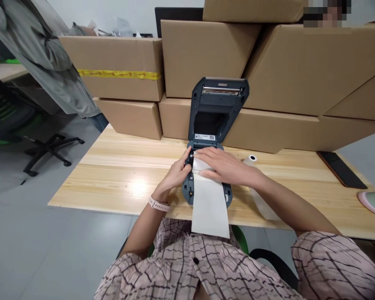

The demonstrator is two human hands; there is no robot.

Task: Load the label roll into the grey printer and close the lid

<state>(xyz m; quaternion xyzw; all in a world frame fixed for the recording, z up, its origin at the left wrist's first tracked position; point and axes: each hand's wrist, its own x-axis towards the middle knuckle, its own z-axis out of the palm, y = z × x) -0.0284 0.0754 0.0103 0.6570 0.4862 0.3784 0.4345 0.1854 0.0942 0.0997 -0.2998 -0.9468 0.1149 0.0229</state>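
Observation:
A dark blue-grey label printer stands on the table with its lid swung up and back. A white paper strip runs out of its bay and hangs past the table's front edge. My left hand grips the printer's left side, thumb and forefinger at the inner edge of the bay. Laid across the paper inside the bay is my right hand, its fingers stretched out and touching the paper. Much of the bay is hidden under it. Just beyond my right forearm lies a small white paper roll, partly unrolled toward me.
Stacked cardboard boxes line the back of the wooden table. A black phone and a pink-rimmed green object lie at the right. A person in a grey jacket stands at the left, near an office chair.

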